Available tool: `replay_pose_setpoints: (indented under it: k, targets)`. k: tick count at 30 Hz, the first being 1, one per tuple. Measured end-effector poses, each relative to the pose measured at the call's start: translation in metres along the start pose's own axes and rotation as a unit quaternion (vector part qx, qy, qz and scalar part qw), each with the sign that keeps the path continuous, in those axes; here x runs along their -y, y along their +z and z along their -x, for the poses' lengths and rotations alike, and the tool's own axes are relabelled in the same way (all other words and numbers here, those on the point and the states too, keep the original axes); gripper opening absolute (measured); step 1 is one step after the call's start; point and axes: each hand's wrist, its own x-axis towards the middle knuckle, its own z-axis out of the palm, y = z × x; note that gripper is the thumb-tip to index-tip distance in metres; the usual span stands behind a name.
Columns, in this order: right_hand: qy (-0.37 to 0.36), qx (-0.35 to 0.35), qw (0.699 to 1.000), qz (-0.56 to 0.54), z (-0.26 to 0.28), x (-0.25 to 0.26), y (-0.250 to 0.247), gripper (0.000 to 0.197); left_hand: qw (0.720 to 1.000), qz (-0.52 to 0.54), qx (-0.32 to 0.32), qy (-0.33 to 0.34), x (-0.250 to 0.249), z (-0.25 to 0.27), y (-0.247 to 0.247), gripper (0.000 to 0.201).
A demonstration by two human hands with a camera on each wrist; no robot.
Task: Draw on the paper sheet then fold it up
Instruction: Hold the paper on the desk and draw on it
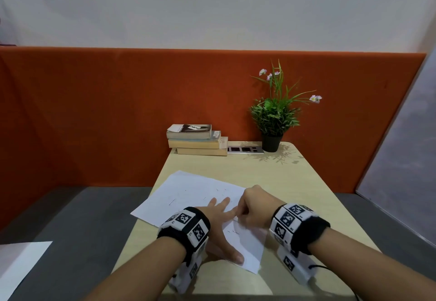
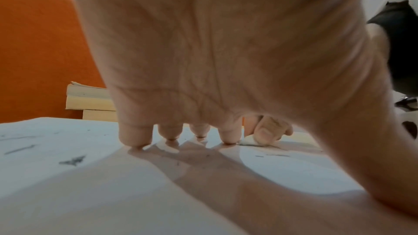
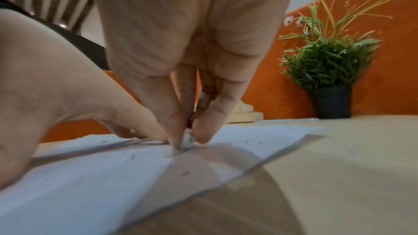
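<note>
Rubbing a small white eraser (image 3: 188, 139) pinched in my right hand (image 1: 253, 206); left hand (image 1: 218, 220) flat on the paper sheet (image 1: 188, 194), marked but unfolded.

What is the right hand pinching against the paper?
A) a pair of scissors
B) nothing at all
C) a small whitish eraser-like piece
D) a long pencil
C: in the right wrist view the right hand pinches a small whitish piece with dark smudges against the paper sheet, while the left hand presses the sheet flat.
</note>
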Motion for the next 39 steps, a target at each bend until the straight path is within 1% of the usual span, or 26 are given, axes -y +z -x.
replay_pose_setpoints:
  k: [3, 6, 8, 10, 13, 15, 17, 19, 20, 22, 23, 25, 29, 33, 35, 36, 38, 39]
  targets:
    - [-0.001, 0.014, 1.0, 0.003, 0.006, 0.005, 0.004, 0.013, 1.0, -0.006, -0.001, -0.001, 0.0, 0.0, 0.0, 0.127]
    - [-0.038, 0.058, 0.997, -0.024, 0.023, 0.011, 0.009, 0.011, 1.0, -0.009, -0.005, -0.007, 0.0, -0.002, 0.003, 0.127]
    - [-0.056, 0.074, 0.995, -0.022, 0.029, 0.013, 0.01, 0.01, 1.0, -0.009, 0.0, -0.012, 0.0, -0.003, 0.003, 0.128]
    - [-0.056, 0.064, 0.996, 0.002, 0.024, 0.011, 0.007, 0.012, 1.0, -0.014, 0.004, -0.011, -0.001, -0.003, 0.001, 0.128]
    - [-0.015, 0.018, 0.999, 0.026, 0.002, 0.002, -0.004, 0.015, 1.0, -0.024, 0.003, -0.011, -0.001, -0.003, 0.0, 0.13]
    - [0.0, 0.006, 1.0, 0.028, -0.009, -0.002, -0.007, 0.016, 0.999, -0.029, 0.002, -0.014, -0.001, -0.004, 0.0, 0.131]
    - [0.002, 0.003, 0.999, 0.033, -0.008, -0.001, -0.003, 0.016, 0.999, -0.028, 0.002, -0.014, 0.001, -0.006, 0.001, 0.132]
    - [-0.002, 0.022, 1.0, 0.014, 0.005, 0.002, 0.002, 0.015, 1.0, -0.026, 0.0, -0.011, 0.002, -0.006, 0.002, 0.132]
    - [-0.012, 0.039, 0.999, 0.004, 0.014, 0.004, 0.004, 0.011, 1.0, -0.025, -0.002, -0.009, 0.003, -0.007, 0.003, 0.133]
    - [-0.038, 0.077, 0.996, -0.009, 0.028, 0.007, 0.005, 0.011, 1.0, -0.022, 0.003, -0.006, 0.005, -0.008, 0.004, 0.136]
    - [-0.044, 0.085, 0.995, -0.012, 0.03, 0.006, 0.006, 0.011, 1.0, -0.021, 0.005, -0.005, 0.005, -0.009, 0.004, 0.137]
    - [-0.037, 0.072, 0.997, 0.004, 0.023, 0.003, 0.004, 0.011, 1.0, -0.023, 0.007, -0.005, 0.005, -0.011, 0.004, 0.136]
    - [0.03, 0.011, 0.999, 0.012, -0.012, -0.014, -0.005, 0.015, 1.0, -0.027, 0.009, -0.009, 0.007, -0.013, 0.003, 0.137]
    - [0.046, -0.004, 0.999, 0.025, -0.015, -0.014, -0.007, 0.017, 1.0, -0.028, 0.014, 0.0, 0.008, -0.011, 0.002, 0.138]
    - [0.048, 0.002, 0.999, 0.026, -0.007, -0.011, -0.005, 0.017, 0.999, -0.015, 0.024, 0.017, 0.008, -0.006, -0.007, 0.133]
    - [0.046, 0.006, 0.999, 0.022, -0.002, -0.011, -0.004, 0.016, 1.0, 0.006, 0.02, 0.021, 0.008, -0.004, -0.013, 0.126]
    - [0.035, 0.021, 0.999, 0.021, 0.01, -0.009, -0.002, 0.012, 0.998, 0.051, -0.02, 0.014, 0.002, 0.0, -0.023, 0.106]
    - [0.029, 0.032, 0.999, 0.021, 0.017, -0.006, -0.001, 0.012, 0.998, 0.051, -0.042, 0.003, -0.003, 0.001, -0.024, 0.101]
